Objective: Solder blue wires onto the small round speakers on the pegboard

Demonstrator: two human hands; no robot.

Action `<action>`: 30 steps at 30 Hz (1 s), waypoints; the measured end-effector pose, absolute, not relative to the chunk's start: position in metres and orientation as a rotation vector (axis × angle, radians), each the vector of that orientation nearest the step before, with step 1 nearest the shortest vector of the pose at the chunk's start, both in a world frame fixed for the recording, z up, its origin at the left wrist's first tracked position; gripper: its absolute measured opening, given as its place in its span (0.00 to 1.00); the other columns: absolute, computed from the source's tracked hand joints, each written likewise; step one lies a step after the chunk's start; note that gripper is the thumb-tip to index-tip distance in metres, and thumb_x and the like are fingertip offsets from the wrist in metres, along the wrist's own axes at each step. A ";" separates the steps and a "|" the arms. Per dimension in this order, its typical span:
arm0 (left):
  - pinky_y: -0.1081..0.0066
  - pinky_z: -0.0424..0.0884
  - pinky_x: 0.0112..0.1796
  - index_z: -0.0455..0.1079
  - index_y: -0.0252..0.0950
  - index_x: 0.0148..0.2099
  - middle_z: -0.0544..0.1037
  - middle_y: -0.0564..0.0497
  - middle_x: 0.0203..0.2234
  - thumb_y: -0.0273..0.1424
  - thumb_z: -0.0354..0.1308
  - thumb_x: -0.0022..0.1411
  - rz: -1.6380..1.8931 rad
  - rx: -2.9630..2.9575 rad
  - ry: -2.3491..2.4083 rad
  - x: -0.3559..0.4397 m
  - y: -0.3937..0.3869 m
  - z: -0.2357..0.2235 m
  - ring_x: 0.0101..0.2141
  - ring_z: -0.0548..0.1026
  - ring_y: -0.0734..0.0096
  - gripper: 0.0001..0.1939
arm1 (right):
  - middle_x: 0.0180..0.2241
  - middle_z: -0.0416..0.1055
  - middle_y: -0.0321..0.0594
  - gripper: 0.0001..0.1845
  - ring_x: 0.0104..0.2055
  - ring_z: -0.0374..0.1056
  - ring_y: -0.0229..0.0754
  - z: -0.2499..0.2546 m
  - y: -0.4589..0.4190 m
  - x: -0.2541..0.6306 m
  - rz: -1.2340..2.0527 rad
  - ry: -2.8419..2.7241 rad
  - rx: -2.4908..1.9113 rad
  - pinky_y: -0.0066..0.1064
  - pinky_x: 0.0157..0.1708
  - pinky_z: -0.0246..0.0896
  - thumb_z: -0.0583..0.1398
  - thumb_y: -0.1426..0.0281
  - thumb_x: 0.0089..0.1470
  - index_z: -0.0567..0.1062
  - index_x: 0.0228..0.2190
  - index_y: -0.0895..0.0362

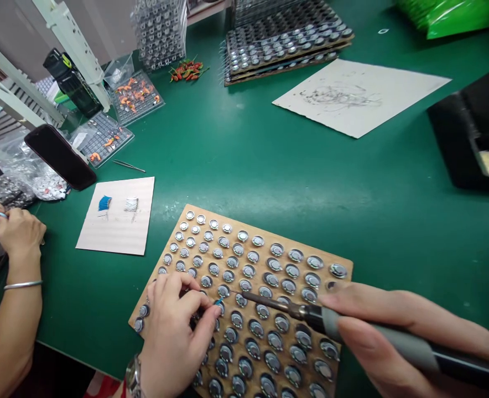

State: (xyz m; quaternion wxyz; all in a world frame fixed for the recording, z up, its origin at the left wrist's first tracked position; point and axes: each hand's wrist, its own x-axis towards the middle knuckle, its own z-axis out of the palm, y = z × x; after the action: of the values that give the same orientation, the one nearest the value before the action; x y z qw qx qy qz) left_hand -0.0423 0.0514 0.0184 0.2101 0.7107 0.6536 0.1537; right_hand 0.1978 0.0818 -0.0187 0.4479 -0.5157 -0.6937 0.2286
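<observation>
A wooden board [265, 231] holds rows of small round metal parts [315, 262], which look like little speakers. Over its left side, my left hand [178, 326] is closed, thumb and forefinger pinching a short blue wire [219, 301] down at one of the round parts. My right hand [377, 331] comes in from the right, fingers wrapped round the grey and black handle of a soldering iron [269, 303]. The iron's thin tip points left, close to the blue wire; whether they touch I cannot tell. My left hand covers several of the round parts.
Left of the board lies a card [115, 237] with blue and white wires. Beyond it are tweezers [129, 166], a phone [60, 156] and trays of orange pieces [134, 98]. A co-worker's hands [20, 229] are at far left. A black holder [456, 138] stands right.
</observation>
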 end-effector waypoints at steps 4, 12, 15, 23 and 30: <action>0.57 0.61 0.44 0.70 0.40 0.34 0.70 0.51 0.38 0.27 0.57 0.65 0.434 1.976 1.823 -0.046 0.049 0.021 0.43 0.68 0.62 0.05 | 0.28 0.77 0.32 0.07 0.25 0.75 0.40 -0.002 0.097 0.190 0.692 -1.678 -1.170 0.26 0.25 0.73 0.60 0.58 0.59 0.76 0.34 0.45; 0.57 0.62 0.44 0.71 0.40 0.34 0.71 0.50 0.39 0.29 0.56 0.66 0.388 1.922 1.899 -0.063 0.053 0.025 0.43 0.68 0.61 0.07 | 0.23 0.77 0.33 0.11 0.21 0.74 0.37 0.007 0.106 0.160 0.623 -1.815 -1.095 0.21 0.19 0.69 0.59 0.63 0.60 0.74 0.27 0.52; 0.57 0.63 0.44 0.71 0.40 0.33 0.71 0.51 0.38 0.29 0.57 0.65 0.386 1.918 1.895 -0.063 0.056 0.023 0.42 0.68 0.61 0.06 | 0.24 0.77 0.33 0.10 0.22 0.74 0.36 0.002 0.104 0.161 0.638 -1.898 -1.064 0.21 0.21 0.70 0.58 0.66 0.61 0.73 0.28 0.52; 0.56 0.61 0.44 0.71 0.40 0.34 0.70 0.50 0.38 0.29 0.57 0.66 0.391 1.880 1.883 -0.061 0.057 0.020 0.42 0.68 0.60 0.06 | 0.23 0.76 0.29 0.09 0.21 0.73 0.33 -0.001 0.105 0.161 0.655 -1.942 -1.047 0.19 0.22 0.68 0.57 0.68 0.62 0.71 0.29 0.51; 0.58 0.61 0.42 0.72 0.41 0.34 0.71 0.51 0.37 0.29 0.57 0.66 0.417 1.890 1.900 -0.061 0.056 0.018 0.41 0.68 0.62 0.06 | 0.23 0.76 0.31 0.10 0.20 0.72 0.35 0.000 0.105 0.162 0.673 -1.932 -1.044 0.21 0.20 0.68 0.57 0.68 0.62 0.72 0.27 0.52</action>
State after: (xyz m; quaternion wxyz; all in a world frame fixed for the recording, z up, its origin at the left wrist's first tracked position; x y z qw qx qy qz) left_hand -0.0613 0.0563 0.0175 0.2130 0.6808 0.6846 0.1501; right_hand 0.1621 0.1047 -0.0004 0.4099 -0.4147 -0.7672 0.2672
